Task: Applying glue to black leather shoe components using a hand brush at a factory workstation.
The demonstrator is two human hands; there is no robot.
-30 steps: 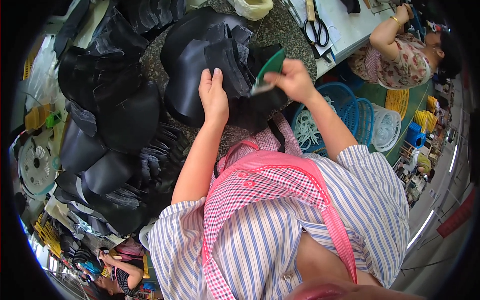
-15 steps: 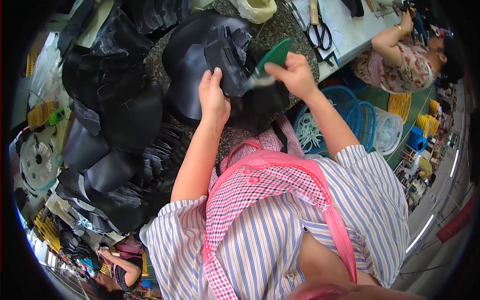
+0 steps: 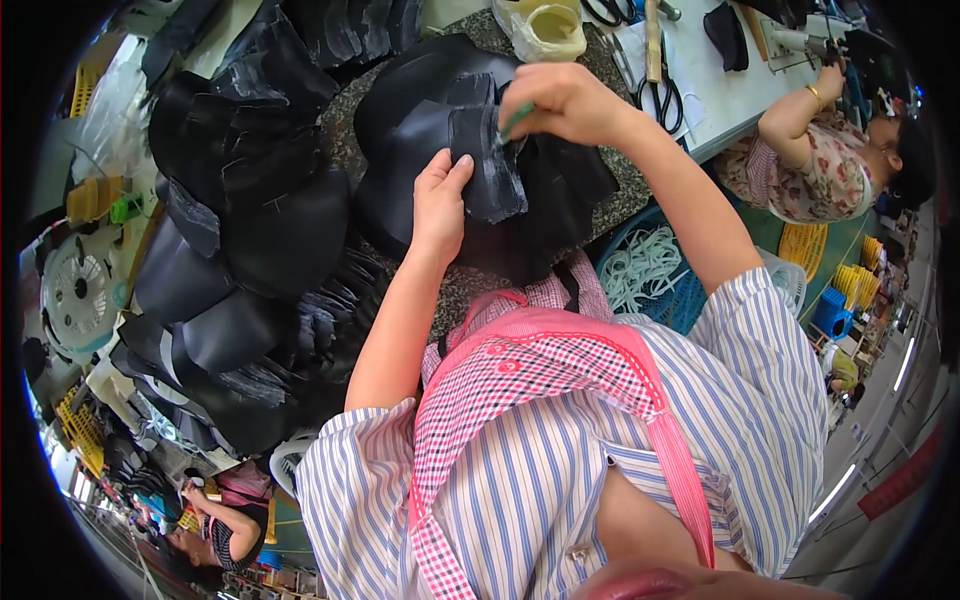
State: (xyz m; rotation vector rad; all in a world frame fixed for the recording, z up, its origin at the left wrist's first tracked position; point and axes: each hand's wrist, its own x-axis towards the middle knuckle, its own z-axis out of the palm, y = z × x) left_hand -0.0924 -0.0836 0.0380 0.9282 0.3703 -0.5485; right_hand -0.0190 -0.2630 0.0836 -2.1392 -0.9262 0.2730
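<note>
My left hand (image 3: 440, 205) is closed on the near left edge of a narrow black leather-like piece (image 3: 487, 165), thumb on top. Whitish, rough edges run along that piece. Over its far right side my right hand (image 3: 568, 102) is closed around a flat green tool (image 3: 517, 120). Most of the tool is hidden by the fingers, and its working end cannot be made out. Beneath both hands, larger black sheets (image 3: 400, 135) lie overlapped on a speckled stone slab (image 3: 347, 125).
Heaps of black cut pieces (image 3: 270, 235) lie at the left. Beyond my right hand stands a cream tub (image 3: 552, 38), with scissors (image 3: 660, 100) right of it. A blue basket (image 3: 690, 300) holds pale strips (image 3: 645, 268). Another person (image 3: 815, 170) sits at the right.
My right hand has moved up and left with the green tool, now mostly covered by the fingers. My left hand sits slightly lower and farther right; the black piece has shifted right. The view has shifted too.
</note>
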